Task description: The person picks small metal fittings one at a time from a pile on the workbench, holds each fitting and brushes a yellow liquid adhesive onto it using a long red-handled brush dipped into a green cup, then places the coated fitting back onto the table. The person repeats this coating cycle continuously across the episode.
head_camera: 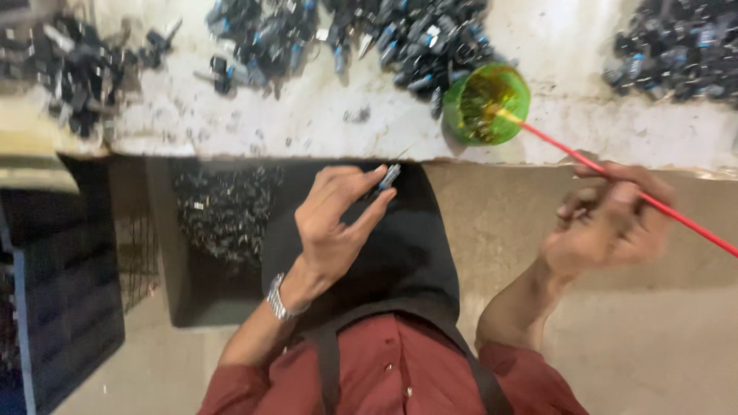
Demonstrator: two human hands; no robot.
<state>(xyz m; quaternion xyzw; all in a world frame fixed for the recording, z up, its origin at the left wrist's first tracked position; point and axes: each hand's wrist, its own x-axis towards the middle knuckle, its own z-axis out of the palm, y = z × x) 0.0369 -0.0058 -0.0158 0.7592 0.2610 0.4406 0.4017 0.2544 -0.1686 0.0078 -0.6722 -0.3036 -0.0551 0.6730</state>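
My left hand [334, 219] pinches a small dark part with a blue end [389, 176] between thumb and fingertips, just below the bench edge. A metal watch [278, 298] sits on that wrist. My right hand [607, 223], blurred, grips a thin red stick [615, 179] whose tip rests inside a small green bowl [513, 83] on the white bench [307, 115]. Piles of similar small black and blue parts [415, 38] lie on the bench beyond the bowl.
More part heaps lie at the far left [69, 65] and far right [680, 46] of the bench. Below it a dark bin [223, 223] holds several small parts. A black crate [61, 284] stands at the left. My lap is covered by dark cloth [407, 253].
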